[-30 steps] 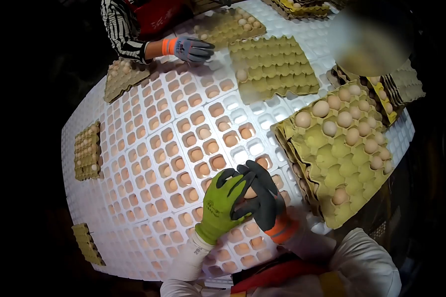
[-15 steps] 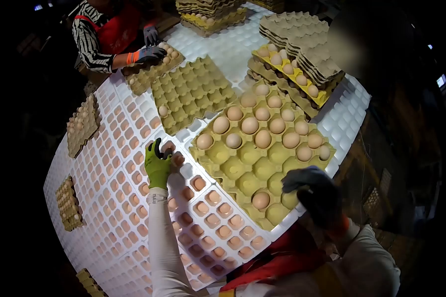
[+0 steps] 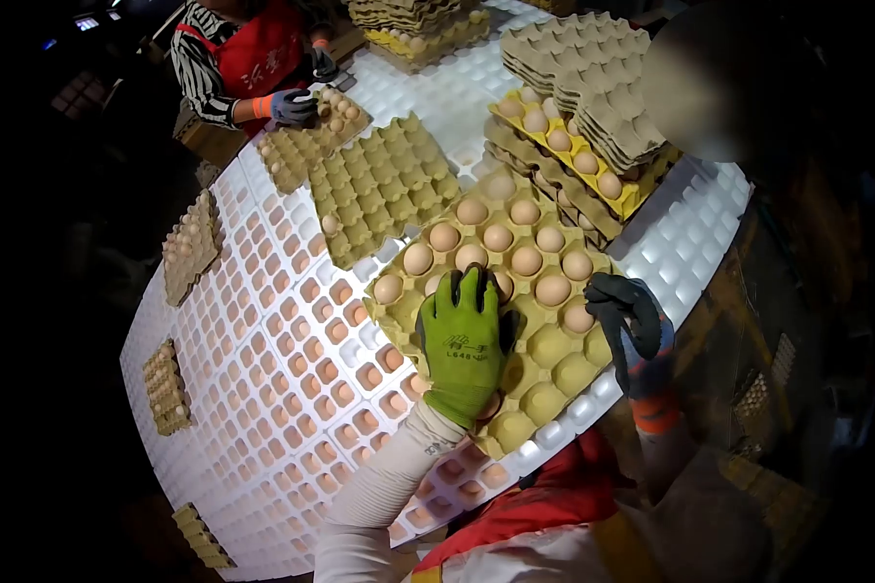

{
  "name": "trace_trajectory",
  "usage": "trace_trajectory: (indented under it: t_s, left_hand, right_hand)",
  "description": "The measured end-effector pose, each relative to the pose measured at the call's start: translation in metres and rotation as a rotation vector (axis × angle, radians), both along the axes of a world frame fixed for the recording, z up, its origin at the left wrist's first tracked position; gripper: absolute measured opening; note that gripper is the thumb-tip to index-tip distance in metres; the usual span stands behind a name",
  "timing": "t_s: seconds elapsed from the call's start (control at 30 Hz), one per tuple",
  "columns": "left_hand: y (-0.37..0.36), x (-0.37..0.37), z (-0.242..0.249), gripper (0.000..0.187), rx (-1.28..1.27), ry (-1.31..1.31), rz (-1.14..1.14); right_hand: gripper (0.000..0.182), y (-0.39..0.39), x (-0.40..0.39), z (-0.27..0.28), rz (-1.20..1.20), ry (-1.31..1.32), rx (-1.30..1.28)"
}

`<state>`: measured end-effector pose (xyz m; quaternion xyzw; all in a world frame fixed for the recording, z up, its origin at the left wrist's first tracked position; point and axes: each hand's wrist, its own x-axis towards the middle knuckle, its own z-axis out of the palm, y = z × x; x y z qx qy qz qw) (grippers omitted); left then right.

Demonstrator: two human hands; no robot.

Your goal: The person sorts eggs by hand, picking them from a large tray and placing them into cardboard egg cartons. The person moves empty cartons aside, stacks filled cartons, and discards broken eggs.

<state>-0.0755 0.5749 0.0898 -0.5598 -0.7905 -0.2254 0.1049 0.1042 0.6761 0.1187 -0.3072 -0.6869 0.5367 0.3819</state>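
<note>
My left hand point(image 3: 465, 345), in a green glove with black fingertips, lies palm down over the yellowish egg tray point(image 3: 501, 439). Its fingers are stretched out and slightly apart above brown eggs point(image 3: 472, 257), partly covering them. Whether the fingertips press on an egg is hidden. At the tray's right edge is my right hand point(image 3: 632, 325), in a dark glove with an orange cuff. Its fingers are curled, close beside an egg point(image 3: 578, 319); what lies inside them cannot be seen. Under my left wrist another egg point(image 3: 491, 405) shows partly.
White moulded trays point(image 3: 292, 389) with eggs in their cells spread to the left. Ahead lies a cardboard egg tray point(image 3: 384, 185) with one egg. Stacked trays point(image 3: 583, 78) stand at the back right. Across the table, a person's gloved hand point(image 3: 294, 107) touches eggs on another tray.
My left hand has moved right, from the white tray's cells onto the yellowish egg tray. My right hand has shifted up along that tray's edge, its fingers now curled. The view has shifted.
</note>
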Motion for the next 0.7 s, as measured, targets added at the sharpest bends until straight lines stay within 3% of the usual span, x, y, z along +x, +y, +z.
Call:
trace_trajectory:
  t_s: [0.17,0.3,0.4,0.43,0.53,0.7]
  left_hand:
    - [0.012,-0.005,0.003,0.036,-0.040,-0.125,0.032]
    - [0.007,-0.014,0.016,0.040,0.132,-0.800,-0.013]
    - [-0.004,-0.002,0.030,0.042,0.345,-0.792,-0.015]
    - [-0.010,0.001,0.036,0.049,0.328,-0.666,-0.038]
    - [-0.024,0.016,0.039,0.054,0.390,-0.791,0.032]
    - [-0.057,0.019,0.035,0.056,0.407,-0.822,0.090]
  right_hand:
    - [0.023,-0.003,-0.012,-0.013,0.004,0.045,0.091]
    - [0.033,0.000,-0.023,-0.010,0.081,-0.036,0.191]
    - [0.041,-0.003,-0.030,-0.014,0.208,-0.028,-0.014]
    - [0.043,-0.004,-0.033,-0.012,0.297,0.006,-0.088]
    - [0.038,-0.015,-0.042,-0.008,0.392,0.079,-0.385]
    - [0.039,-0.037,-0.049,0.000,0.443,0.049,-0.421]
